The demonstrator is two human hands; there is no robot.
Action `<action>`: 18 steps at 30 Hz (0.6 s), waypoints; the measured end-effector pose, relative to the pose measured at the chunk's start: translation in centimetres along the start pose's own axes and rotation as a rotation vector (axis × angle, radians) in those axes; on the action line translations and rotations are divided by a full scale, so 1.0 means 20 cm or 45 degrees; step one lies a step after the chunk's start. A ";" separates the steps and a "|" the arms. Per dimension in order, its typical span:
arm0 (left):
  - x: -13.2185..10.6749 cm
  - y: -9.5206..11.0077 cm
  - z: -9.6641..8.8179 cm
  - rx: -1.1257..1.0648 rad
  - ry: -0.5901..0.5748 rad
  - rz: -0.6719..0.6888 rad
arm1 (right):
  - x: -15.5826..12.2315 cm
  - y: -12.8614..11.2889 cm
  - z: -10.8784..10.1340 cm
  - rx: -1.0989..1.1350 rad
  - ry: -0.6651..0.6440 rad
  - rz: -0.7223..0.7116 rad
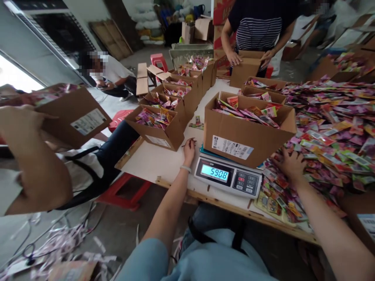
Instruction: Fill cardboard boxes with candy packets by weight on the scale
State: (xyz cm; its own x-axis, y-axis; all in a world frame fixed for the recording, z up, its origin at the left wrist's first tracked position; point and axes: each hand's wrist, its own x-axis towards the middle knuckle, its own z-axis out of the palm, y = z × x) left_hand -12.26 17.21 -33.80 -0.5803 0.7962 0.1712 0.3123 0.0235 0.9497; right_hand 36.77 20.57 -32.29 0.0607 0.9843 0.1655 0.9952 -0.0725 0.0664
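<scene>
A cardboard box [246,132] filled with small colourful packets sits on a digital scale [228,175], whose lit display reads 590.8. My left hand [189,151] rests on the table just left of the scale, fingers curled; a thin dark bit shows at the fingertips, too small to name. My right hand [290,164] is to the right of the box, fingers spread over the heap of packets [331,144]. Whether it grips any packet is not visible.
Several filled boxes [159,125] line the table's left side. A person [258,31] across the table handles another box [246,70]. At left, an arm [38,164] holds a filled box [79,115]. Someone crouches behind. A red stool [125,191] stands below the table edge.
</scene>
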 end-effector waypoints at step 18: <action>-0.03 0.00 -0.01 -0.032 -0.021 -0.005 | 0.05 -0.15 -0.13 0.032 -0.064 0.132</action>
State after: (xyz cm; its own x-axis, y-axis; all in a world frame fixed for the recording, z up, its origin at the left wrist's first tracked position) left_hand -12.02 16.65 -33.87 -0.5691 0.8059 0.1631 0.2909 0.0119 0.9567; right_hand 33.58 21.43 -29.72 0.1668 0.9786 0.1205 0.9849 -0.1711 0.0269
